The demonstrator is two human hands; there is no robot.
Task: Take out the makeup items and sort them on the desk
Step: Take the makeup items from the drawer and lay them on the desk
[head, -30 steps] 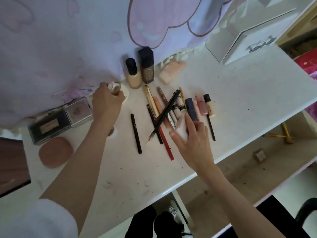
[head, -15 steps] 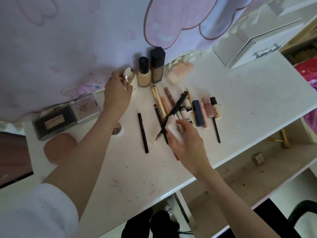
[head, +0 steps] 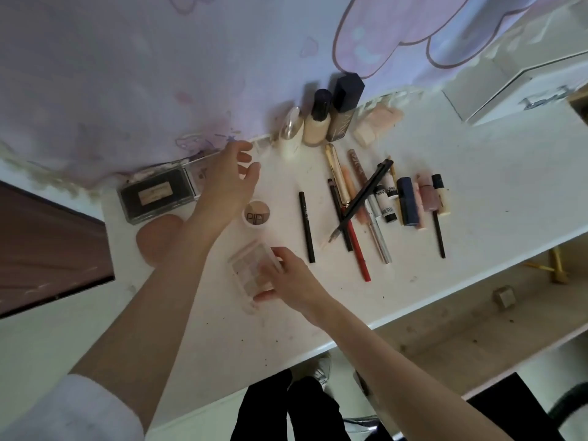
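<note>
head view:
left hand [head: 227,186]: hangs over the desk [head: 477,198] at about 10 o'clock from centre, fingers loosely spread, holds nothing.
right hand [head: 291,278]: at centre, fingers curled round a clear palette [head: 251,268], thumb under its near edge. palette lies flat or close to it, can't tell if it touches the desk.
round pot [head: 256,214]: on the desk between the two hands, at 12 o'clock from the palette, just beside the left wrist.
black case [head: 152,194]: 9 o'clock of the left hand, by the curtain [head: 127,74], a clear box touching its right end, partly hidden by the hand.
pink puff [head: 156,237]: 6 o'clock of the case, half under the left forearm.
bottles: white tube [head: 291,133], beige bottle [head: 316,122], dark bottle [head: 345,106] upright in a row at 12 o'clock, touching or nearly so.
pink tube [head: 375,124]: lying down at 3 o'clock of the dark bottle.
black liner [head: 306,226]: alone, 3 o'clock of the pot.
pencils: gold tube [head: 337,173], red pencil [head: 358,249], silver wand [head: 378,237] side by side at 2 o'clock of the right hand, a black brush [head: 366,194] lying across them.
blue stick [head: 407,200]: 3 o'clock of the brush, small tubes packed on both sides.
open drawer [head: 493,300]: 4 o'clock, below the desk edge.
</note>
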